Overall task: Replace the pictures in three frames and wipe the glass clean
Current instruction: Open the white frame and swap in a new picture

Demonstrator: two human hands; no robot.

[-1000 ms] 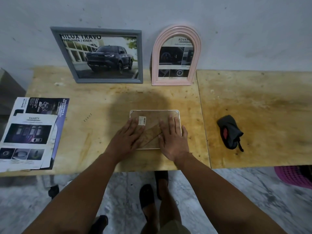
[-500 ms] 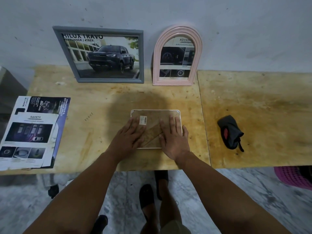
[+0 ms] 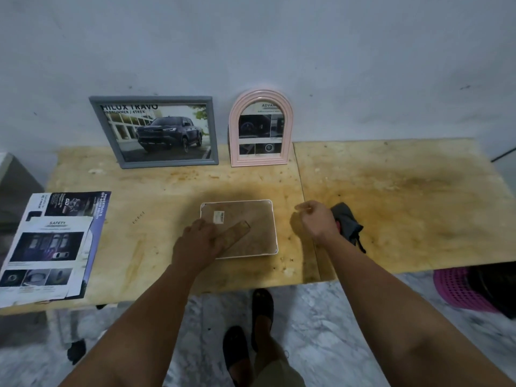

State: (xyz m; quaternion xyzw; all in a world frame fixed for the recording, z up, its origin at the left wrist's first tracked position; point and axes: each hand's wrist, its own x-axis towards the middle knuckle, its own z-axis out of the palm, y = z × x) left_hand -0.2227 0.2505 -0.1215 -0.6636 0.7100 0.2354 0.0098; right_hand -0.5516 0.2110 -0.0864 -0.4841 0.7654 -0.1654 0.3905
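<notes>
A small white-edged frame (image 3: 251,219) lies face down at the table's middle, brown backing and stand leg up. My left hand (image 3: 196,243) rests flat on its lower left part. My right hand (image 3: 314,220) hovers to the frame's right, fingers loosely curled with nothing in them, just left of a dark grey cloth (image 3: 347,223). A grey frame with a truck picture (image 3: 156,132) and a pink arched frame (image 3: 261,129) lean on the wall at the back. Printed brochure pages (image 3: 47,247) lie at the left edge.
The plywood table (image 3: 405,196) has a seam running front to back right of the small frame. A pink basket (image 3: 460,289) stands on the floor under the right side. My feet (image 3: 251,331) are below the front edge.
My right hand has lifted off the small frame and moved right toward the cloth. My left hand stays on the frame. The view has tilted up a little.
</notes>
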